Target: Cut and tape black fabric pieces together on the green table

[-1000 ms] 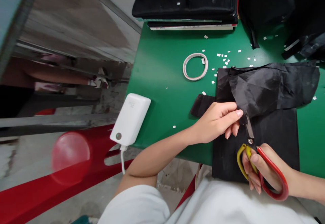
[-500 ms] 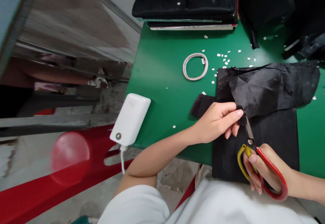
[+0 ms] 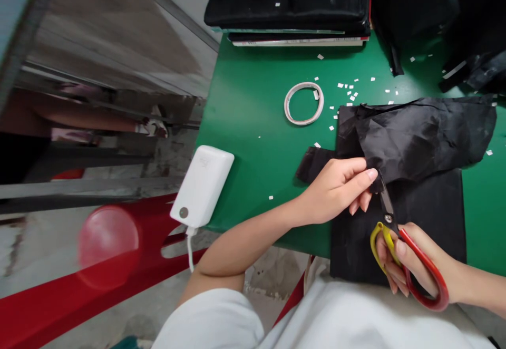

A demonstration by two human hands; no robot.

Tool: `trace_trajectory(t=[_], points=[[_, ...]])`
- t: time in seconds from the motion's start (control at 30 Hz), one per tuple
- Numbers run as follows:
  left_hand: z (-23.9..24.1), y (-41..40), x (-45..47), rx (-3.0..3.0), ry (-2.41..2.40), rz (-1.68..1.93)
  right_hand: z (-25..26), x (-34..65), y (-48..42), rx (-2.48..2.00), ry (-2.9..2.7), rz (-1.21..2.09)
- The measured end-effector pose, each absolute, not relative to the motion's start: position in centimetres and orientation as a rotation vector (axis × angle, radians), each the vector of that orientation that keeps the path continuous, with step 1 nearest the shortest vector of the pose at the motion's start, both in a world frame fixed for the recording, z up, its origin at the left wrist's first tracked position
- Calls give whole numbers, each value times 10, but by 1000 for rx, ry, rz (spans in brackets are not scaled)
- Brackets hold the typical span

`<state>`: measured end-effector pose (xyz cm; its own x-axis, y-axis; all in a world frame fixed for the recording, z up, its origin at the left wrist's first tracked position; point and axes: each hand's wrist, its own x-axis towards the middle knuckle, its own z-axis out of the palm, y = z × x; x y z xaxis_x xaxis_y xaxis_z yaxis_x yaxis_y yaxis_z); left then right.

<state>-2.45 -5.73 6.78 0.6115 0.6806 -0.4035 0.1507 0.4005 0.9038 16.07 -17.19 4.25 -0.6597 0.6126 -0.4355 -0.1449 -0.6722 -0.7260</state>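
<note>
My left hand (image 3: 340,188) pinches an edge of the black fabric (image 3: 419,135) between thumb and fingers. My right hand (image 3: 419,259) is wrapped round the scissors (image 3: 388,218), which have one red and one yellow handle. Their blades point away from me, with the tips at the fabric edge right beside my left thumb. The exact contact of the tips with the fabric is hard to make out. Under the fabric lies a flat black panel (image 3: 427,222), its lower end over the table's near edge.
A tape roll (image 3: 288,107) lies on the green table (image 3: 245,101) among scattered small white bits. A white power bank (image 3: 203,183) with a cable sits at the left edge. Black stacked goods (image 3: 284,6) stand at the back. A red chair (image 3: 130,254) is at lower left; another person's arm (image 3: 87,119) shows beyond.
The scissors have shifted very slightly up and left at the fabric edge, and their handles look a little closer together. My left hand keeps its pinch in nearly the same place.
</note>
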Motion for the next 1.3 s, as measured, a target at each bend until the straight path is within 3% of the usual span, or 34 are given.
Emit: trace_trajectory(t=[1.3], points=[[69, -58, -24, 1407, 881, 456, 38, 165, -170, -813, -1012, 2271]])
